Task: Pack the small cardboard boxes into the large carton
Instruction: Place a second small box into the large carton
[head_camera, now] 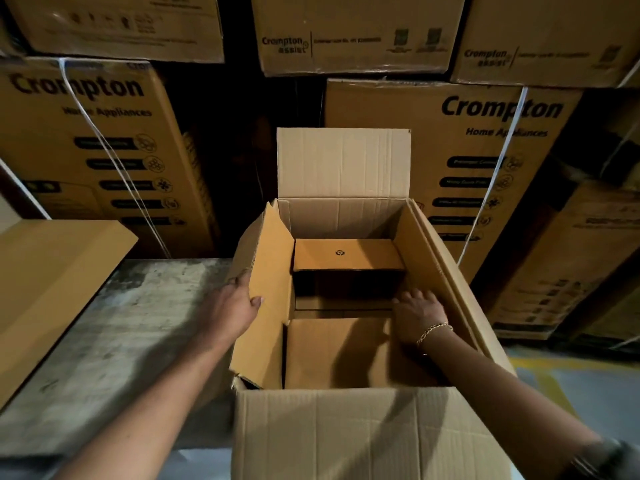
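The large carton point(346, 431) stands open in front of me, its flaps spread out. Inside, one small cardboard box point(346, 255) with a small dark logo sits against the far wall. A second small box point(332, 351) lies in the near half, lower down. My left hand point(239, 303) grips the carton's left flap, thumb on its inner face. Reaching down inside the carton, my right hand point(417, 311), a chain bracelet on its wrist, rests with spread fingers on the far right corner of the near box. A dark gap separates the two small boxes.
A worn grey table point(114, 341) lies to the left, with a flat piece of cardboard point(52, 282) at its left end. Tall printed appliance cartons point(485, 161) are stacked behind and to the right, some bound with white straps. Concrete floor point(568, 386) shows at the right.
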Motion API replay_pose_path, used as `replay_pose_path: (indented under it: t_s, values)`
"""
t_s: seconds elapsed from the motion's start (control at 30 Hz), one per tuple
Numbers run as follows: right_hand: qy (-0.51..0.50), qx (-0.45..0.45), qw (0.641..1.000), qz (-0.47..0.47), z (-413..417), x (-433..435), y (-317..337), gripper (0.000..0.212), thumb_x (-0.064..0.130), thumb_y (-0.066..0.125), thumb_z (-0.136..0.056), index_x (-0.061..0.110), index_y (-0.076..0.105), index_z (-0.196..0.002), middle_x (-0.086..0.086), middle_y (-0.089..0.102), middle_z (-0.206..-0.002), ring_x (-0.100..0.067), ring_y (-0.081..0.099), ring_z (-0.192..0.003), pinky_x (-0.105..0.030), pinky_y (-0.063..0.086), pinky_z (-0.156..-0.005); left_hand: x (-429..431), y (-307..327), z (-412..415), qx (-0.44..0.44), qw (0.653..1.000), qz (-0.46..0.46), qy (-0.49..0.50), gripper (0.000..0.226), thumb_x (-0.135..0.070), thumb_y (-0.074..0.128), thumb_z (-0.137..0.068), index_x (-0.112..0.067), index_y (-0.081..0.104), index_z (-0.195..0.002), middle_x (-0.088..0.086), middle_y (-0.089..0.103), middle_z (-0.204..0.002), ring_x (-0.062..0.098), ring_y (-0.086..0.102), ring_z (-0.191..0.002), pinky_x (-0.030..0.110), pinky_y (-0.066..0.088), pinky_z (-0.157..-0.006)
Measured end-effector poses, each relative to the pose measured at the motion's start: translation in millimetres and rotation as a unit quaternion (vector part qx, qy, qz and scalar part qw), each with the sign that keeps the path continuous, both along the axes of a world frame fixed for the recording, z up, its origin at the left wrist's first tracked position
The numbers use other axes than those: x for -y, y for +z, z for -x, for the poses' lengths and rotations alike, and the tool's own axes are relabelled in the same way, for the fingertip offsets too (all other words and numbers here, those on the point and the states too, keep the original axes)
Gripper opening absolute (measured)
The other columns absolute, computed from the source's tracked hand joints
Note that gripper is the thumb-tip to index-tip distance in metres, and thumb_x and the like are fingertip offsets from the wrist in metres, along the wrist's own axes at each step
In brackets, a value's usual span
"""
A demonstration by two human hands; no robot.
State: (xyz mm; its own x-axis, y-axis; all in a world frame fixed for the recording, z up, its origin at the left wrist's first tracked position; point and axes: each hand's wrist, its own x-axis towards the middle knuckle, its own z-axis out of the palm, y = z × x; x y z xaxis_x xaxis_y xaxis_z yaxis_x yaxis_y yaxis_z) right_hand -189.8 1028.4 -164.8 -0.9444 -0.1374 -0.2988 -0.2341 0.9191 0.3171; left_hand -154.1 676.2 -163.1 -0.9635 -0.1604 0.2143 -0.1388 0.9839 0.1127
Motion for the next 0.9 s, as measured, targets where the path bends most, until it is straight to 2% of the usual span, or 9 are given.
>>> replay_pose_path:
  t_s: [0.07,0.13,0.23,0.33,0.43,0.57,0.63,0.77,0.9]
  values:
    - [-0.063,0.089,0.984,0.140,2.5,9.0,-4.3,0.054,0.045,0.047,-0.094,0.019,0.044,-0.142,-0.011,0.050,-0.143,-0.032,0.047,-0.131,-0.044,0.037,-0.107,-3.1,6.1,-0.4,0.010,0.999,0.036,-0.012,0.069,-0.051,0.061,-0.092,-0.018,0.036,-0.148,0.008,0.053,-0.138,0.029,0.059,-0.114,0.040,0.054,-0.080]
    - [-0.077,0.144,0.969,0.187,2.9,6.6,-7.4,0.055,0.050,0.045,-0.097,0.016,0.047,-0.141,-0.013,0.058,-0.137,-0.032,0.055,-0.123,-0.041,0.043,-0.101,-7.9,14.0,-5.6,0.019,0.996,0.079,-0.036,0.071,-0.050,0.064,-0.089,-0.020,0.037,-0.148,0.008,0.044,-0.146,0.030,0.047,-0.128,0.045,0.049,-0.095]
    - [-0.085,0.110,0.966,0.219,2.0,-6.6,2.8,0.051,0.060,0.039,-0.097,0.024,0.057,-0.128,-0.007,0.065,-0.122,-0.025,0.061,-0.109,-0.042,0.046,-0.097,-20.9,20.7,-23.0,0.013,0.986,0.128,-0.102,0.063,-0.047,0.065,-0.089,-0.023,0.047,-0.144,0.009,0.035,-0.157,0.031,0.028,-0.146,0.051,0.028,-0.117]
    - [-0.131,0.098,0.928,0.336,-6.1,-23.7,29.6,0.054,0.074,0.037,-0.091,0.029,0.067,-0.094,0.005,0.065,-0.090,-0.012,0.063,-0.083,-0.034,0.048,-0.079,-42.8,16.1,-48.0,0.047,0.974,0.094,-0.199,0.066,-0.069,0.047,-0.088,-0.028,0.052,-0.140,0.001,0.038,-0.157,0.026,0.016,-0.152,0.054,0.000,-0.123]
    - [-0.164,0.149,0.889,0.402,-34.1,-45.7,53.7,0.053,0.077,0.044,-0.084,0.032,0.072,-0.087,0.007,0.056,-0.103,-0.009,0.054,-0.091,-0.036,0.042,-0.084,-55.4,8.5,-74.7,0.087,0.963,0.071,-0.246,0.078,-0.084,0.032,-0.080,-0.034,0.052,-0.137,-0.009,0.046,-0.150,0.017,0.020,-0.150,0.052,-0.009,-0.122]
    - [-0.129,0.098,0.900,0.404,-89.4,-70.7,62.2,0.062,0.083,0.039,-0.071,0.036,0.067,-0.101,0.005,0.064,-0.093,-0.012,0.062,-0.086,-0.028,0.049,-0.078,-45.5,1.3,-99.2,0.031,0.970,0.029,-0.240,0.062,-0.076,0.028,-0.089,-0.036,0.064,-0.120,-0.015,0.059,-0.135,0.014,0.033,-0.145,0.042,-0.003,-0.123]
    - [-0.117,0.018,0.918,0.380,-113.2,-76.5,54.8,0.068,0.085,0.036,-0.070,0.038,0.064,-0.111,0.010,0.061,-0.109,-0.013,0.058,-0.104,-0.032,0.049,-0.088,-42.0,-2.4,-109.2,0.007,0.972,-0.006,-0.236,0.063,-0.078,0.028,-0.090,-0.035,0.071,-0.109,-0.011,0.060,-0.136,0.017,0.031,-0.147,0.043,0.006,-0.122]
    - [-0.110,-0.154,0.928,0.320,-137.9,-76.1,37.7,0.074,0.079,0.051,-0.077,0.035,0.047,-0.137,0.002,0.023,-0.160,-0.026,0.016,-0.147,-0.050,0.024,-0.115,-52.5,-4.3,-124.5,-0.002,0.973,-0.086,-0.215,0.065,-0.080,0.028,-0.089,-0.035,0.075,-0.099,-0.003,0.033,-0.159,0.020,0.008,-0.153,0.050,0.010,-0.120]
    - [-0.149,-0.156,0.882,0.419,-143.3,-69.8,33.0,0.081,0.066,0.062,-0.081,0.031,0.034,-0.148,0.004,0.014,-0.164,-0.027,0.034,-0.141,-0.045,0.044,-0.103,-68.5,-4.4,-129.1,-0.037,0.966,-0.175,-0.188,0.066,-0.079,0.035,-0.085,-0.029,0.078,-0.093,0.000,0.016,-0.163,0.021,0.006,-0.153,0.050,0.010,-0.120]
